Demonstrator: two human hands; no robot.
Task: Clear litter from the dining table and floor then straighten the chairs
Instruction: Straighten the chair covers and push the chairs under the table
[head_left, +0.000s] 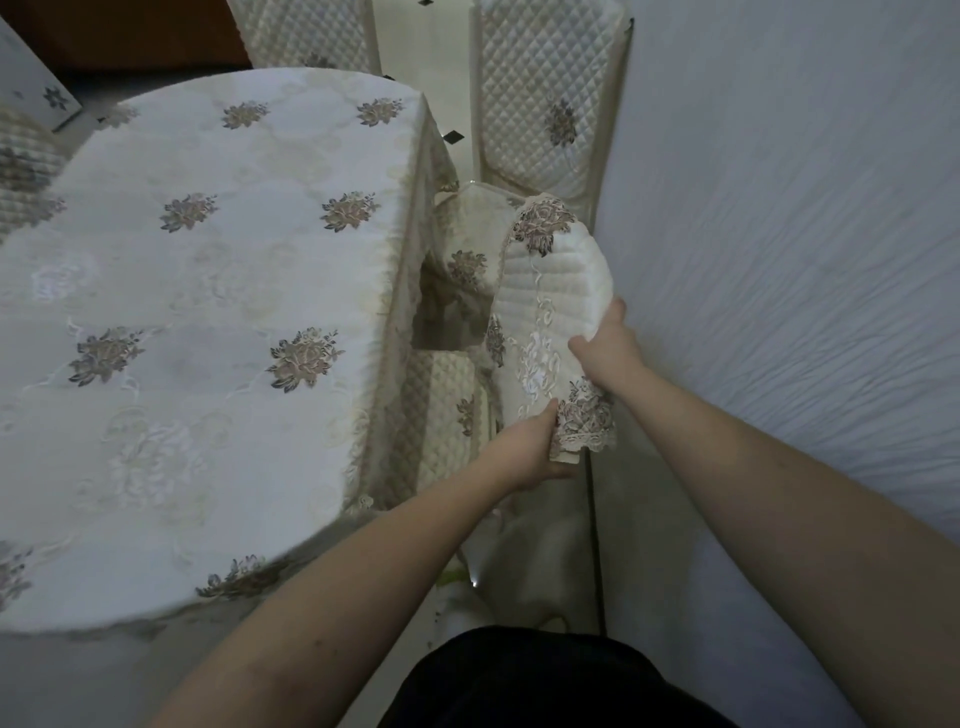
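A dining table (208, 322) under a cream tablecloth with floral motifs fills the left of the view, its top bare. Just beside its right edge stands a chair (457, 374) in quilted covers, tucked between the table and a white wall (805, 260); a second quilted chair (545, 104) stands beyond it. A quilted chair-back cover (550, 322) with a lace trim is bunched up above the near chair. The right hand (605, 348) is closed on its upper right side, thumb on top. The left hand (524, 452) grips the lace end from below, fingers curled under. Both forearms reach forward, nearly straight.
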